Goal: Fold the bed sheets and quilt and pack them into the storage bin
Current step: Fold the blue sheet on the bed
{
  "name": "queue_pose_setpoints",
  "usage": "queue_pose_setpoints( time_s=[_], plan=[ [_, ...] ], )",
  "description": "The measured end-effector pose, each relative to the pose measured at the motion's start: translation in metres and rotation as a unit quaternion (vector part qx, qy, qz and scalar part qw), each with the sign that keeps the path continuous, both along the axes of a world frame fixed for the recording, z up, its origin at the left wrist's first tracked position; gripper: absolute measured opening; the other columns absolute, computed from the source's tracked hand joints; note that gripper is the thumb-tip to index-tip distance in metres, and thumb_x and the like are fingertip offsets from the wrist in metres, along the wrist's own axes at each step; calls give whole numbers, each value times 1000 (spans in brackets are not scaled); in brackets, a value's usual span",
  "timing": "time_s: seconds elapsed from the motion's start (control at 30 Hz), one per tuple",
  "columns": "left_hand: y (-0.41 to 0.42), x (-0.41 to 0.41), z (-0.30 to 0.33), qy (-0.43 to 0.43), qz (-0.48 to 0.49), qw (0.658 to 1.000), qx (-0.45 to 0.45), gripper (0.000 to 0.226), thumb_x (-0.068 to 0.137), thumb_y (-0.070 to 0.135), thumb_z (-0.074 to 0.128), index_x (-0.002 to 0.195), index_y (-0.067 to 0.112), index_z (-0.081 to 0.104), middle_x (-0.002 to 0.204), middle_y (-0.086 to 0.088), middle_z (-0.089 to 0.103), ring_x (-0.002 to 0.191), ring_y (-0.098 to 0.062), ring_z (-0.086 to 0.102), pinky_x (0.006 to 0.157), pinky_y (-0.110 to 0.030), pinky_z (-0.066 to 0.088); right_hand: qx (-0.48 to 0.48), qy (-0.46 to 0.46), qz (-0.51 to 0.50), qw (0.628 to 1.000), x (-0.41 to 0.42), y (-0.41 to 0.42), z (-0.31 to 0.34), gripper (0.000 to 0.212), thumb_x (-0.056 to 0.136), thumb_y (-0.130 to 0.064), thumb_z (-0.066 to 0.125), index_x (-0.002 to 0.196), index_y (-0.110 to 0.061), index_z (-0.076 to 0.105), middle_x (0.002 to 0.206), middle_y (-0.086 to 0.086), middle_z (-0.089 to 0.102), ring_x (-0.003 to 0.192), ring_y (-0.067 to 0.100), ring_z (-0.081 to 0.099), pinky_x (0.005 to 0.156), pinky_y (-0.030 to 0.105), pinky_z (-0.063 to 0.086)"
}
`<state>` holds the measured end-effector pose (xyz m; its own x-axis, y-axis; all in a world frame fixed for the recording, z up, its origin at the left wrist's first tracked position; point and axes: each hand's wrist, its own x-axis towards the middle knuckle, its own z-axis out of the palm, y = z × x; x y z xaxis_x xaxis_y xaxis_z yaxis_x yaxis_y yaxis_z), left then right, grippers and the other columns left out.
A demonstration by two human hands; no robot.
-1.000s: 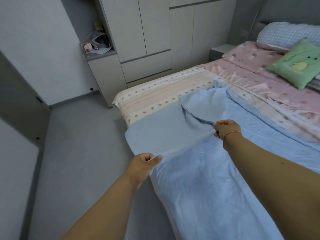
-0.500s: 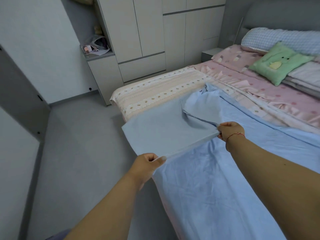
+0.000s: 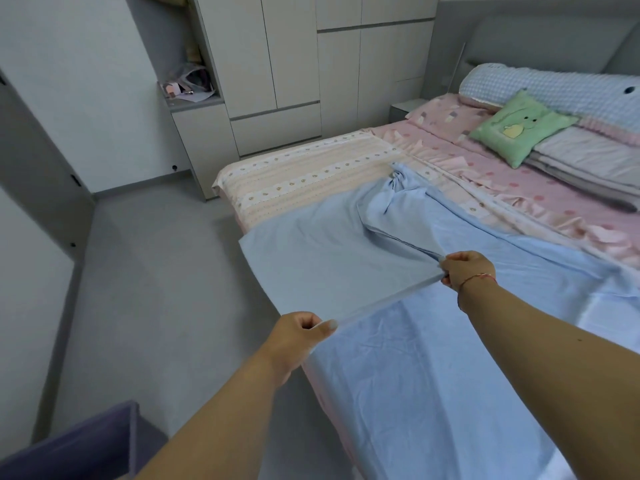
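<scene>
Pinched at two points along one doubled edge of the blue sheet [image 3: 332, 268]: left hand [image 3: 298, 336] with thumb pressed over curled fingers, right hand [image 3: 465, 270] with fingers curled round a bunched corner. Stretched taut between the fingers, draped beyond them over the bed [image 3: 311, 178] and bunching toward its far end. Probably light, limp, apt to sag and slip, so best held by edges and corners

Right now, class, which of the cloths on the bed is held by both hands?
The plain blue sheet: left hand and right hand pinch its folded edge. The pink and dotted cloths lie untouched.
</scene>
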<state>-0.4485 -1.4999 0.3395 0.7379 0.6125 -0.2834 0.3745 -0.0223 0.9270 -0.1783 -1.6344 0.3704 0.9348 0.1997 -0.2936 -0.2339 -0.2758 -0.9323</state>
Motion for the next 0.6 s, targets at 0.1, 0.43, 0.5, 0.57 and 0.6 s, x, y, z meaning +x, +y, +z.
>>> queue_pose_setpoints(
  time_s=[0.1,0.43,0.5,0.57,0.6],
  plan=[
    [-22,0,-3,0,11,1000,-1,40,83,36,73,66,12,47,60,-2,34,53,-11,27,47,-16,24,-18,-10,16,1000,2,-18,-1,12,86,-3,64,79,-9,57,67,6,54,51,17,51,55,25,51],
    [-109,7,-28,29,124,992,7,24,82,26,75,73,10,61,57,5,44,48,-4,35,46,-15,31,-59,-23,115,991,23,-85,-27,7,85,-3,63,84,-8,58,63,7,54,48,18,51,46,21,49],
    [-128,9,-36,52,145,988,14,22,81,27,77,74,11,63,57,6,47,44,-1,37,45,-15,32,-64,-18,136,989,30,-99,-33,9,86,-3,62,82,-8,56,63,8,54,49,18,51,47,22,48],
    [-152,13,-43,64,168,984,21,20,79,23,78,74,10,64,57,7,49,43,1,37,44,-13,32,-73,-19,159,984,37,-117,-40,11,86,-3,62,80,-9,55,62,10,54,48,18,51,51,25,46],
    [-164,15,-46,67,180,981,23,19,79,21,79,73,10,64,57,7,50,42,2,38,43,-12,32,-78,-18,168,983,40,-125,-43,8,87,-4,62,83,-8,56,62,10,54,48,18,51,52,25,46]
  ],
)
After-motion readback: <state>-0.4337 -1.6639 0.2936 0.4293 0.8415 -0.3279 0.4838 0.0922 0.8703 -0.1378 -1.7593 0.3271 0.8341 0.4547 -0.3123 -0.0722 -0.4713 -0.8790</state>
